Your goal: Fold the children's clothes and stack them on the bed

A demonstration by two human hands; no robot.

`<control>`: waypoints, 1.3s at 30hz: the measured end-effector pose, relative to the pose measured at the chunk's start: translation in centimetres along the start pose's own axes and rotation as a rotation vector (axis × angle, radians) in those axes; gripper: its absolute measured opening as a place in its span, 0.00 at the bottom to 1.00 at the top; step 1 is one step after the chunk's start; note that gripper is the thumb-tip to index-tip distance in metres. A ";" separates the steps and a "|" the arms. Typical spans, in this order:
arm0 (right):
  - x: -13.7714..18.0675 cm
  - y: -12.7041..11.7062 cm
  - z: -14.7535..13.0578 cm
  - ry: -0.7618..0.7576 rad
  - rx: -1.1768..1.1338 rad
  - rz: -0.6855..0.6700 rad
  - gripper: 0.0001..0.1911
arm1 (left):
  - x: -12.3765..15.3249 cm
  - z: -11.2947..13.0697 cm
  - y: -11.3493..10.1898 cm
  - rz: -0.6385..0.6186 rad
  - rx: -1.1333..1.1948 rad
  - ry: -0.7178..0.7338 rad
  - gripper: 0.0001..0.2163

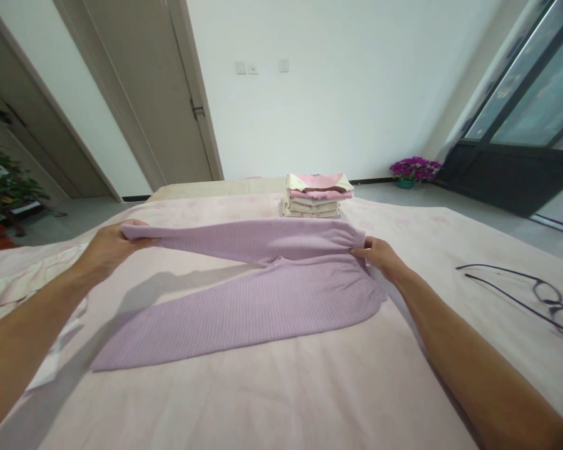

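A pair of lilac ribbed knit trousers [244, 300] lies on a pale pink bed sheet [272, 394]. One leg rests flat and slants toward the lower left. My left hand [107, 247] is closed on the cuff of the other leg and holds it raised above the sheet. My right hand [380, 255] pinches the elastic waistband at the right end. The raised leg stretches level between both hands.
A stack of folded pink and cream clothes [315, 195] sits at the far side of the bed. Dark-framed glasses [539, 297] lie on the sheet at right. White cloth [23, 275] lies at left. A door, a potted plant and purple flowers [415, 169] stand beyond.
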State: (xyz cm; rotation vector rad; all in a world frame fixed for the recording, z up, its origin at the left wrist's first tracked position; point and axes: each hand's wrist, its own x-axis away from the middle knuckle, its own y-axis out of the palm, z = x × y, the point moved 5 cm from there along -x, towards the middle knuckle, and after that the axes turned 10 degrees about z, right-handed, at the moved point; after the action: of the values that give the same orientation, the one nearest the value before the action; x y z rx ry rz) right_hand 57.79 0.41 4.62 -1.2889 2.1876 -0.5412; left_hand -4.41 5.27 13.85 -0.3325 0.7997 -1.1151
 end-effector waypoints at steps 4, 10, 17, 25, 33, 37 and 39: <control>2.3 -2.2 -1.4 -0.029 -0.083 0.095 0.17 | 4.3 -2.4 -2.7 -0.043 0.261 -0.048 0.17; 6.7 -2.4 -1.4 -0.130 -0.287 -0.056 0.13 | 10.2 -8.2 -3.8 -0.086 0.296 -0.281 0.17; 7.7 -2.4 -1.1 -0.151 -0.335 -0.161 0.16 | 13.4 -8.6 -3.2 -0.159 0.074 -0.170 0.10; 6.3 -3.5 0.8 0.069 -0.220 -0.121 0.13 | 14.3 -9.5 -2.9 -0.286 -0.036 -0.112 0.11; 4.8 -1.7 0.1 -0.051 0.290 -0.231 0.20 | 12.7 -10.0 -1.8 -0.323 -0.160 -0.180 0.22; 5.6 -1.6 -0.3 -0.043 0.216 -0.134 0.20 | 13.3 -10.4 -1.0 -0.249 -0.269 -0.084 0.20; 6.1 -1.7 -0.6 -0.022 0.092 -0.089 0.20 | 13.5 -10.4 -1.0 -0.158 -0.252 -0.133 0.21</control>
State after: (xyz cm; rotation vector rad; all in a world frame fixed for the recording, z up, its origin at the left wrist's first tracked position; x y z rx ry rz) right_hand 56.07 -5.71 4.58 -1.3414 2.0701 -0.6519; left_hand -9.77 -5.66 1.91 -0.6845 0.8066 -1.1279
